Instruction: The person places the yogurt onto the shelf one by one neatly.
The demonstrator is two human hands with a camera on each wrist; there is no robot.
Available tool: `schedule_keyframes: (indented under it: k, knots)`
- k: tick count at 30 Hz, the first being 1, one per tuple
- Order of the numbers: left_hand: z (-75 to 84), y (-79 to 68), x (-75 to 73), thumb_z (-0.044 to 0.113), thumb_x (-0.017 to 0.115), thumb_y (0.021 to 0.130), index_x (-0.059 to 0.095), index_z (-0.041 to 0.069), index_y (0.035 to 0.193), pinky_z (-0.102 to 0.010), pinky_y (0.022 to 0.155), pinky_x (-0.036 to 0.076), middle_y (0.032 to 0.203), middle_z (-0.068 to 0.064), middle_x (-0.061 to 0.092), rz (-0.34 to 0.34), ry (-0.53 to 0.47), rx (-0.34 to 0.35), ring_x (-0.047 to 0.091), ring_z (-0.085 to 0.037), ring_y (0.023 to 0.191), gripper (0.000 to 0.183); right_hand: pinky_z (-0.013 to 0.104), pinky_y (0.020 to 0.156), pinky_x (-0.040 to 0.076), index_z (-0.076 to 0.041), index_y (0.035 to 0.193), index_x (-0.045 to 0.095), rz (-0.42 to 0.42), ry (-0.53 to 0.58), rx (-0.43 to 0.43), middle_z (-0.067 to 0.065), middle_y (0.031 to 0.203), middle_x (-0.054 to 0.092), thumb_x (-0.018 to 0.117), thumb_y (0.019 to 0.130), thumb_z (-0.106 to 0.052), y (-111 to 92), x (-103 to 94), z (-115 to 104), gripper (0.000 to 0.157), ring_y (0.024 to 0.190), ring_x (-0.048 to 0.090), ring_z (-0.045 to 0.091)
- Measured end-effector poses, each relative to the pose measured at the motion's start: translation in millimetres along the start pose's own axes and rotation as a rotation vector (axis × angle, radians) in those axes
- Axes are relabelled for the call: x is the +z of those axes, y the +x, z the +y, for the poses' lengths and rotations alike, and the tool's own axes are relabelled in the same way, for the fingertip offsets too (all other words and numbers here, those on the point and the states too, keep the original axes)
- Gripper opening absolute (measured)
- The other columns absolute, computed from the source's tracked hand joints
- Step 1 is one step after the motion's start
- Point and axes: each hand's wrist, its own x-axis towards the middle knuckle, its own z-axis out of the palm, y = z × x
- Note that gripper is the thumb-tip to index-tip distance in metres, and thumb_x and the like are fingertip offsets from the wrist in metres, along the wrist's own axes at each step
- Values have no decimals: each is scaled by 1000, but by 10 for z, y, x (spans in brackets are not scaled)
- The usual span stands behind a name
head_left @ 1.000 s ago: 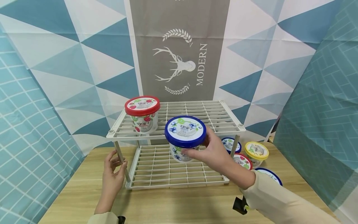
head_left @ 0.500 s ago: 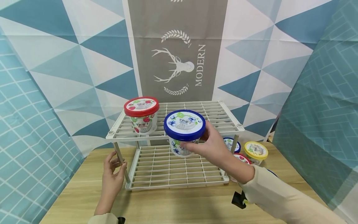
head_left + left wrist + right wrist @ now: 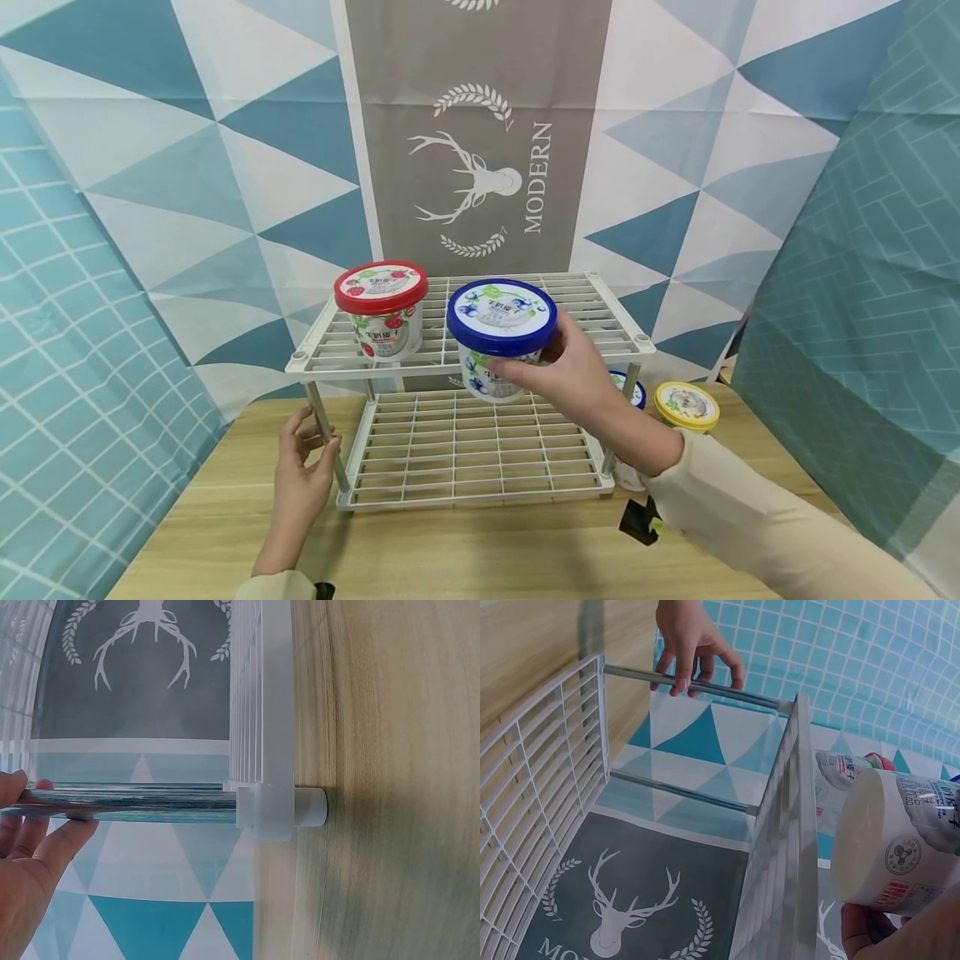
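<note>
My right hand [image 3: 573, 387] grips a round white tub [image 3: 501, 375] with a blue lid and blueberry print, thumb on its near side. The tub is upright and overlaps the front edge of the upper shelf [image 3: 360, 372] in the head view. Seen from the right wrist, the tub's base [image 3: 859, 836] is beside the shelf's edge, with air beneath it. My left hand [image 3: 302, 467] holds the metal post [image 3: 150, 802] at the rack's front left, between thumb and fingers. A red-lidded strawberry tub [image 3: 382, 312] stands on the upper shelf's left side.
The two-tier white wire rack's lower shelf [image 3: 472, 500] sits low over the wooden table [image 3: 420, 554]. To the rack's right are a yellow-lidded tub [image 3: 686, 404] and a blue-lidded one [image 3: 637, 394], partly hidden by my right arm. A patterned cloth [image 3: 480, 50] hangs behind.
My right hand has raised the blue-lidded tub from in front of the rack to about upper-shelf height. My left hand has stayed on the post.
</note>
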Motion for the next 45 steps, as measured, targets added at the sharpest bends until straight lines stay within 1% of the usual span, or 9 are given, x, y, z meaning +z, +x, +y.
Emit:
schedule_keyframes:
  k: [4, 8, 13, 23, 30, 34, 40, 45]
  knots:
    - [13, 4, -1, -5, 56, 89, 26, 8, 141, 0, 71, 43, 106, -9, 52, 3, 2, 2, 48, 13, 90, 61, 42, 96, 49, -14, 139, 34, 5, -18, -3, 7, 133, 49, 76, 78, -19, 33, -12, -5, 74, 119, 53, 27]
    - [16, 5, 0, -6, 56, 89, 26, 7, 141, 1, 71, 43, 105, -8, 52, 6, -2, 11, 48, 12, 89, 61, 41, 96, 49, -16, 139, 35, 6, -10, -4, 7, 132, 50, 76, 78, -19, 55, -11, -12, 73, 119, 53, 26]
    - [7, 5, 4, -6, 56, 89, 26, 6, 141, 0, 70, 44, 104, -4, 51, 7, -12, 15, 49, 12, 89, 61, 40, 95, 50, -16, 138, 35, 17, -9, -1, 6, 132, 50, 76, 78, -20, 93, -10, -17, 73, 118, 54, 25]
    - [4, 6, 3, -8, 57, 88, 27, 5, 140, 0, 71, 45, 101, 1, 50, 16, -29, 27, 50, 11, 88, 61, 40, 93, 51, -16, 138, 37, 36, -10, -23, 5, 129, 52, 77, 77, -23, 214, -11, -18, 72, 114, 56, 24]
    - [1, 11, 16, -9, 57, 87, 29, 5, 138, -2, 70, 46, 98, 5, 50, 25, -53, 29, 51, 10, 87, 59, 38, 92, 52, -15, 137, 37, 43, -11, -4, 5, 129, 52, 76, 78, -23, 284, 11, -15, 72, 111, 55, 24]
    - [2, 10, 19, -9, 57, 87, 30, 4, 137, -2, 69, 46, 97, 8, 49, 32, -59, 33, 52, 10, 87, 59, 38, 92, 52, -16, 137, 37, 46, -12, -4, 4, 129, 52, 77, 78, -24, 318, 9, -3, 72, 111, 54, 24]
    - [-3, 10, 16, -10, 57, 86, 30, 4, 137, -2, 70, 46, 97, 7, 50, 33, -54, 41, 51, 10, 87, 60, 40, 94, 50, -16, 137, 37, 43, 7, 13, 4, 129, 53, 76, 78, -25, 371, 8, 11, 71, 114, 55, 23]
    - [0, 6, 14, -9, 57, 87, 30, 4, 137, -2, 69, 46, 98, 8, 49, 32, -56, 37, 52, 10, 87, 59, 41, 95, 50, -15, 137, 38, 39, 10, 3, 6, 129, 53, 76, 79, -24, 405, 10, 24, 70, 115, 55, 23]
